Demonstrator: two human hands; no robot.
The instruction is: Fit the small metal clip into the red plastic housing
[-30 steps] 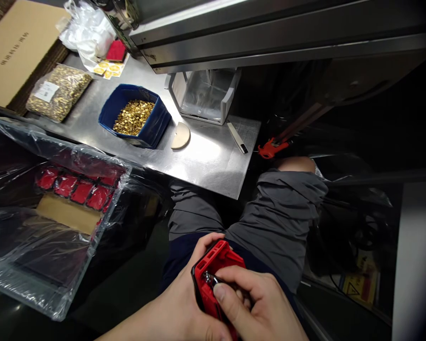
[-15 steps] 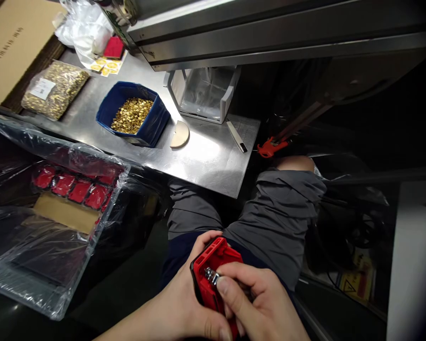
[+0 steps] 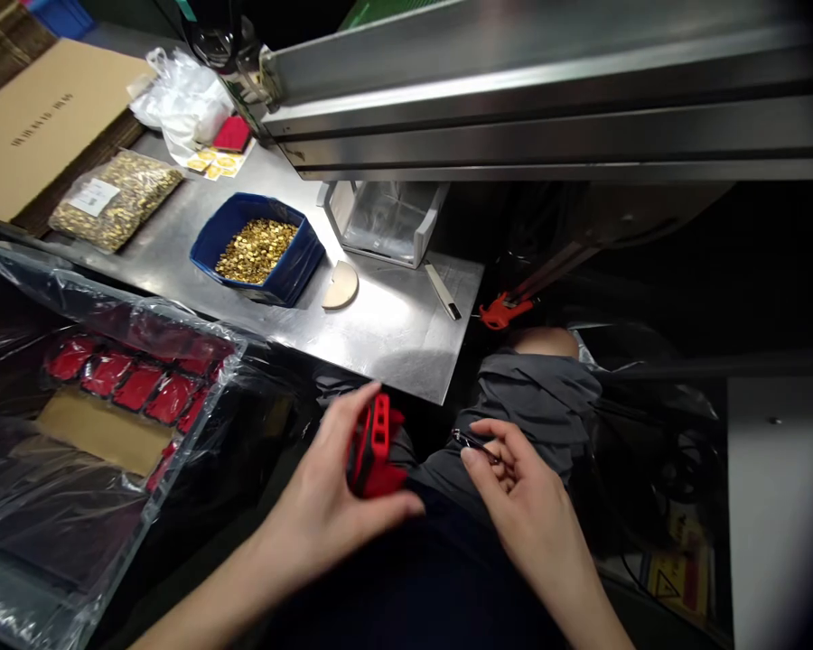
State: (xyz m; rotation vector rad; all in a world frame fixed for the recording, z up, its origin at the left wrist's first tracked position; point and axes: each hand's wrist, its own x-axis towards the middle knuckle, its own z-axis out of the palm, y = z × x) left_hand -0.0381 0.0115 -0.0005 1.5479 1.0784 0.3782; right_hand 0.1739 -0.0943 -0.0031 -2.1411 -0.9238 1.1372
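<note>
My left hand (image 3: 329, 492) grips a red and black plastic part (image 3: 374, 444) over my lap, just below the front edge of the steel table (image 3: 393, 334). To its right, apart from the part, my right hand (image 3: 521, 492) pinches a small thin metal tool (image 3: 471, 441) between thumb and forefinger. On the table stands a blue bin of small gold pieces (image 3: 256, 247).
A plastic-lined box (image 3: 74, 424) with several red parts sits at my left. On the table lie a bag of gold pieces (image 3: 114, 199), a clear container (image 3: 385, 221), a tan half-disc (image 3: 341, 286) and a pen-like tool (image 3: 443, 291). A red clamp (image 3: 501, 311) hangs at the table's right edge.
My hands have come apart: the left carried the red part up and leftward, the right drew the metal tool out of it and moved right. The view tilted up slightly.
</note>
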